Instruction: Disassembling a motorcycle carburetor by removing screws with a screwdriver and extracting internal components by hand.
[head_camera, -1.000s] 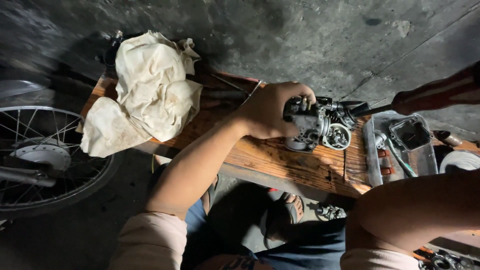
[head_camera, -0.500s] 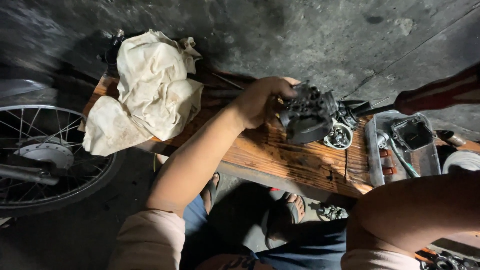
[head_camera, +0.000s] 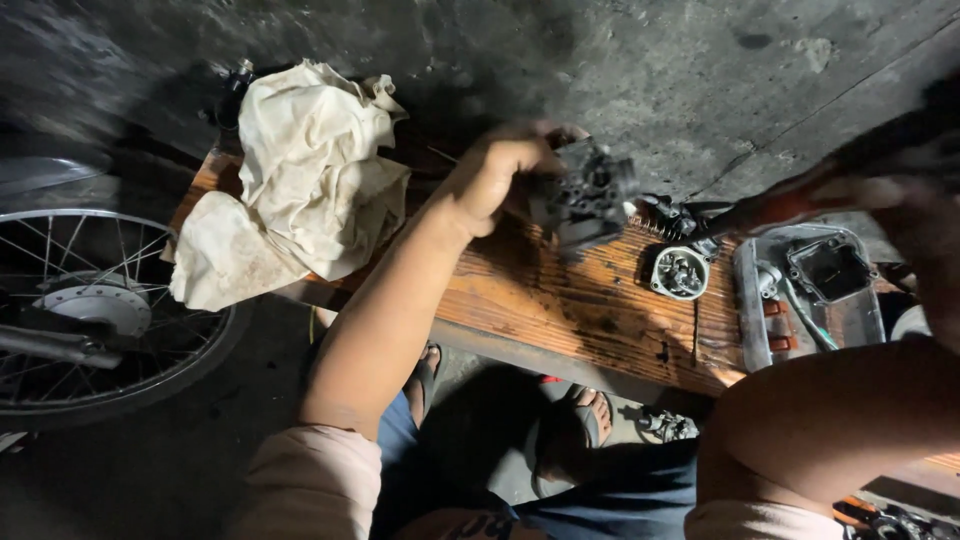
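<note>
Concrete floor, wooden bench (head_camera: 600, 310) across it: spoked wheel (head_camera: 90, 310) far left, crumpled rag (head_camera: 300, 190) next, left hand (head_camera: 500, 180) clenched around the carburetor (head_camera: 590, 195) above the bench, right hand (head_camera: 930, 240) blurred, grip unclear.

No printed label, sign or screen shows in the head view. The only thing close to a package is a clear rectangular plastic tray (head_camera: 810, 290) lying flat at the right end of the wooden desk (head_camera: 590, 310), just beside a small round metal part. Its rim is greyish and see-through, it holds a dark square-edged part and a few small red pieces, and whether it bears any sticker cannot be told.
</note>
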